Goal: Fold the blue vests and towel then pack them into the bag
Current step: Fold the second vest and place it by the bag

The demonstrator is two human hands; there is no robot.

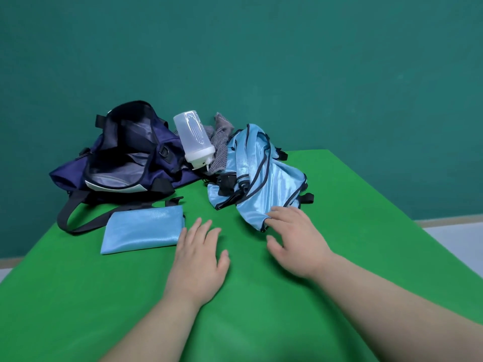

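A folded light-blue vest (143,229) lies flat on the green table, in front of the open navy bag (125,158). A crumpled heap of blue vests (258,173) with dark trim sits right of centre. A grey towel (219,145) is bunched behind the heap. My left hand (200,257) rests flat on the table, fingers straight, just right of the folded vest. My right hand (295,241) reaches to the near edge of the heap, its fingertips touching the fabric, thumb spread apart.
A translucent white bottle (194,138) leans upside down between the bag and the towel. The bag's black strap (78,218) trails over the green table (235,309) toward the left edge. A teal wall stands behind.
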